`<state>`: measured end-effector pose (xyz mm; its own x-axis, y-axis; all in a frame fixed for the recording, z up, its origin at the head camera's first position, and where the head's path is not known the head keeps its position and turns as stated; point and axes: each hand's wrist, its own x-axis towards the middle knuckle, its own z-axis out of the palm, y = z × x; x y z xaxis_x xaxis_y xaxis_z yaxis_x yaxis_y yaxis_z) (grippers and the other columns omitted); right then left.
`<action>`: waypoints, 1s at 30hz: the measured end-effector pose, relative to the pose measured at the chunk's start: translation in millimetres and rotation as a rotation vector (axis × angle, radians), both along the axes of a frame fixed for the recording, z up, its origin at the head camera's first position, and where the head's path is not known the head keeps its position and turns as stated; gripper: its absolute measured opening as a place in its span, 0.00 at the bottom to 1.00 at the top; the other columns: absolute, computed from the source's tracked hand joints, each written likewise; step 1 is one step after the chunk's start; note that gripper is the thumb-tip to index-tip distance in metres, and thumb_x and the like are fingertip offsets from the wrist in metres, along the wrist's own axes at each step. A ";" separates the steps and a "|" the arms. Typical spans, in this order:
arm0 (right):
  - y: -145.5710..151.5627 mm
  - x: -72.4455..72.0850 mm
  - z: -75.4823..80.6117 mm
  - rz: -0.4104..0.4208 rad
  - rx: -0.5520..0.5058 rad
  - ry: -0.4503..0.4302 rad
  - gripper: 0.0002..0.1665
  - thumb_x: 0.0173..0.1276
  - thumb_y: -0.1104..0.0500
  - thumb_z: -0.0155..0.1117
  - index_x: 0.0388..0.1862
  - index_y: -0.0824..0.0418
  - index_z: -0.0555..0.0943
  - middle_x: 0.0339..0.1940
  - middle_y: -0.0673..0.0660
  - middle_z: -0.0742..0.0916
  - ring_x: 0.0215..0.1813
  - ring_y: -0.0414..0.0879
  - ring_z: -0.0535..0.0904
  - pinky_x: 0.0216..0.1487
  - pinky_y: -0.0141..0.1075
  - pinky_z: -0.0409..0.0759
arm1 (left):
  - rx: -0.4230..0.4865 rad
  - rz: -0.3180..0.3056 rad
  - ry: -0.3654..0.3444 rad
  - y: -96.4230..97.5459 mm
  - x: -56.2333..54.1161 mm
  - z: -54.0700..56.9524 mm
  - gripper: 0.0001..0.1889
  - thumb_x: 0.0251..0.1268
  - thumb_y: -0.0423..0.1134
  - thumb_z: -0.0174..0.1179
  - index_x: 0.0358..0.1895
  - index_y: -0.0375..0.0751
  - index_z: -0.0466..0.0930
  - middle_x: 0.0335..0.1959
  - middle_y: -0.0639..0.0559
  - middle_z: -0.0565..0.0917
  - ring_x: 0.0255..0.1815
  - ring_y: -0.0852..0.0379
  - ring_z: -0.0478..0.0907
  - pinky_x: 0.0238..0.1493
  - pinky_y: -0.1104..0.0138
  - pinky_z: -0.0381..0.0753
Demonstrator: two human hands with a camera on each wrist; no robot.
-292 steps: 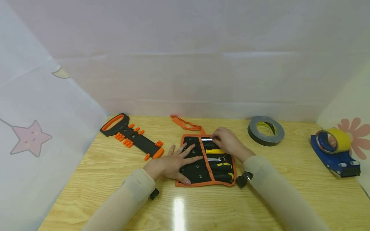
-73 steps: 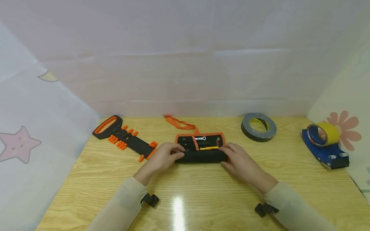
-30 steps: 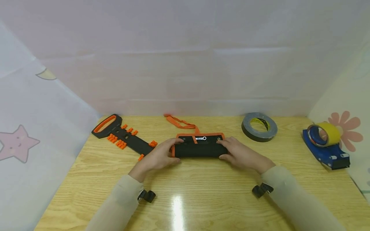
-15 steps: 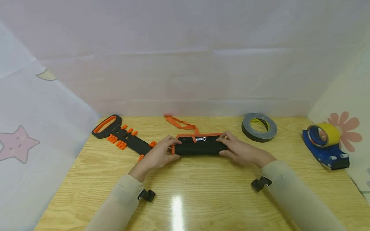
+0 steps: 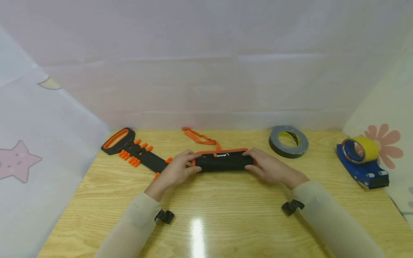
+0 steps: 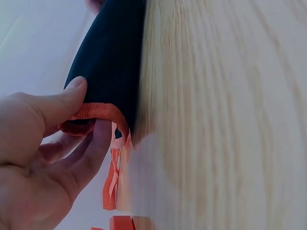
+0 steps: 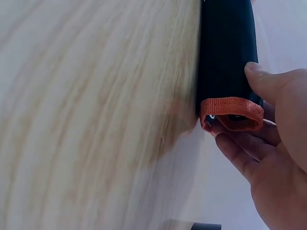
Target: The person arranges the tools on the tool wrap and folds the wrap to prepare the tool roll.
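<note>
A black tool roll with orange trim lies mostly rolled up on the table, one wrench end showing near its far edge. My left hand grips the roll's left end, thumb on the near side, as the left wrist view shows with the orange-edged end between thumb and fingers. At the other end my right hand holds the roll the same way; in the right wrist view its orange rim forms a flattened loop. An orange strap trails from the far edge toward the wall.
Left of the roll lies a black holder with an orange-lined handle and several orange clips, close to my left hand. A grey tape roll stands at the back right. Farther right sits a blue tape dispenser with yellow tape.
The tool roll, flat and spread open at first, has been rolled away from me toward the strap side. Numbered pockets and yellow-handled tools have disappeared inside; both hands moved to its ends.
</note>
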<state>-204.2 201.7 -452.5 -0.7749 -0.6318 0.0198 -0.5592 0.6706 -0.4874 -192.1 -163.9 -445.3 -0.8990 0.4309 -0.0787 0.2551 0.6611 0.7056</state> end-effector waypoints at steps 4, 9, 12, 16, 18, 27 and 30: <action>-0.8 -1.9 -0.6 -0.005 0.003 -0.002 0.30 0.87 0.51 0.59 0.77 0.69 0.73 0.69 0.65 0.83 0.67 0.59 0.82 0.70 0.59 0.80 | 0.025 0.072 -0.029 0.7 -1.9 -2.1 0.27 0.79 0.43 0.66 0.78 0.48 0.77 0.71 0.45 0.82 0.59 0.44 0.86 0.52 0.55 0.89; -2.2 -4.5 -3.2 -0.026 -0.001 -0.035 0.31 0.90 0.50 0.52 0.79 0.69 0.71 0.72 0.68 0.80 0.75 0.65 0.76 0.75 0.63 0.74 | 0.023 0.144 -0.044 3.9 -4.9 -3.2 0.22 0.80 0.44 0.65 0.73 0.48 0.81 0.69 0.46 0.84 0.62 0.45 0.83 0.55 0.51 0.87; -3.2 -6.2 -6.1 -0.037 -0.027 -0.053 0.30 0.91 0.51 0.50 0.79 0.69 0.71 0.74 0.69 0.76 0.71 0.64 0.76 0.72 0.62 0.76 | 0.020 0.162 -0.061 6.1 -7.9 -2.2 0.22 0.81 0.44 0.64 0.73 0.46 0.81 0.60 0.46 0.89 0.57 0.48 0.84 0.52 0.54 0.86; -4.5 -9.0 -9.5 -0.054 -0.063 -0.064 0.28 0.92 0.53 0.48 0.78 0.70 0.72 0.71 0.68 0.72 0.61 0.58 0.76 0.62 0.56 0.78 | 0.029 0.178 -0.102 8.8 -12.9 0.8 0.22 0.83 0.44 0.62 0.73 0.44 0.81 0.47 0.45 0.90 0.46 0.51 0.85 0.41 0.60 0.82; -4.8 -10.3 -10.1 -0.067 -0.067 -0.067 0.28 0.92 0.54 0.47 0.78 0.71 0.73 0.67 0.67 0.73 0.58 0.54 0.75 0.59 0.53 0.78 | 0.038 0.186 -0.113 10.2 -15.5 2.5 0.22 0.83 0.44 0.62 0.72 0.43 0.81 0.45 0.44 0.89 0.44 0.51 0.86 0.38 0.61 0.81; -6.9 -14.1 -10.1 -0.165 -0.087 -0.067 0.25 0.92 0.52 0.47 0.73 0.66 0.78 0.58 0.61 0.82 0.52 0.50 0.79 0.58 0.52 0.80 | 0.076 0.243 -0.110 14.2 -28.3 3.4 0.21 0.82 0.46 0.63 0.70 0.43 0.82 0.53 0.42 0.88 0.58 0.44 0.84 0.52 0.53 0.85; -8.8 -16.9 -11.9 -0.215 -0.098 -0.077 0.26 0.92 0.51 0.46 0.72 0.65 0.78 0.61 0.63 0.84 0.59 0.56 0.82 0.64 0.56 0.81 | 0.087 0.279 -0.126 16.1 -32.7 0.8 0.19 0.82 0.47 0.63 0.67 0.44 0.82 0.57 0.43 0.85 0.58 0.44 0.83 0.58 0.49 0.84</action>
<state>-221.1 192.8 -464.4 -0.8928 -0.4504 0.0084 -0.3676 0.7178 -0.5913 -224.8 -147.8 -444.5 -0.9689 0.1794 -0.1704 -0.0201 0.6292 0.7770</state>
